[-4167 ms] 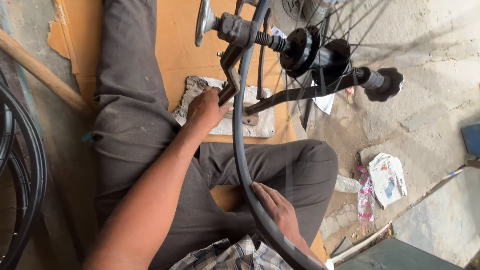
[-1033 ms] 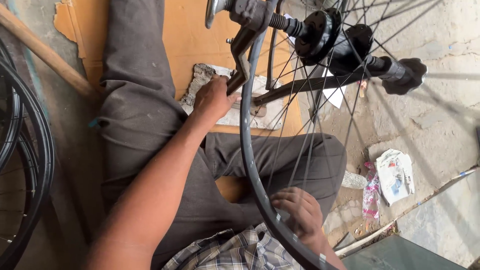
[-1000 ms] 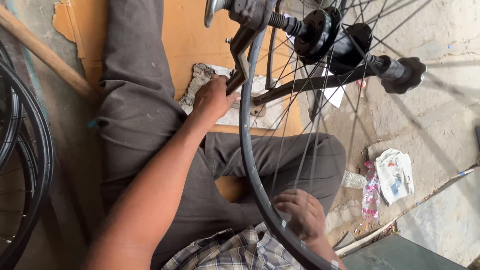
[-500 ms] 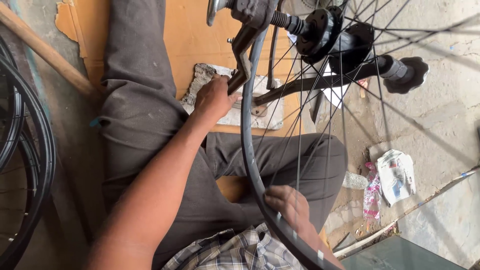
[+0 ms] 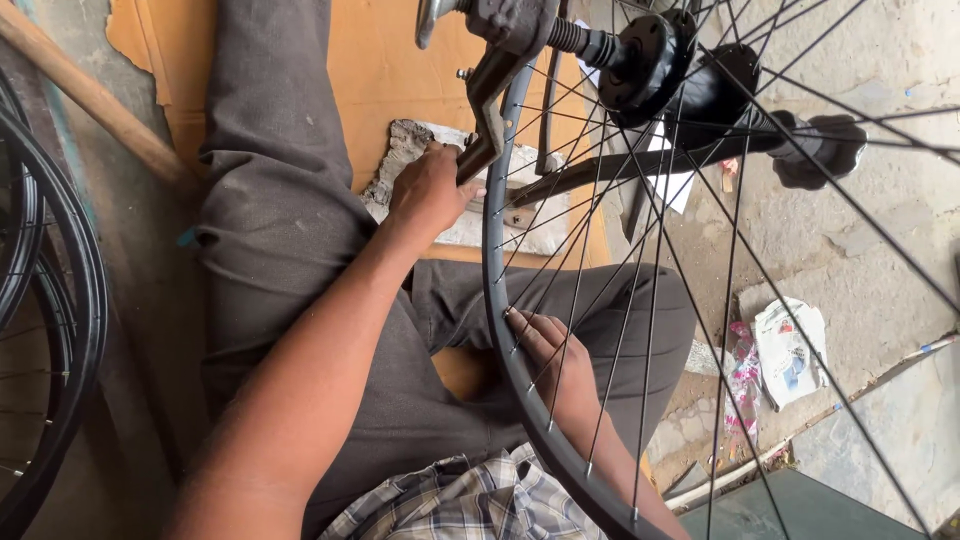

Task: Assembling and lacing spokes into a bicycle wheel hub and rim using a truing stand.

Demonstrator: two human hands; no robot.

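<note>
Two hands on one wheel: my left hand [image 5: 430, 190] is closed around the lower end of the grey metal arm [image 5: 490, 110] of the truing stand, just beside the rim [image 5: 497, 250], while my right hand [image 5: 555, 365] lies with fingers together and flat against the inner face of that rim, among the spokes [image 5: 640, 250], not gripping. I sit on the floor with the bicycle wheel standing upright over my lap, its black hub [image 5: 650, 60] carried on the stand's axle at the top of the view. My judgement is that the rim is stiff and fairly light, smooth enough to slide under a palm, and best held at its edge; the thin spokes look springy and poor to pull on. Orange cardboard [image 5: 380, 60] lies beneath my grey trousers [image 5: 280, 200], another wheel [image 5: 60, 300] stands to my left, and crumpled wrappers [image 5: 785, 350] litter the concrete
</note>
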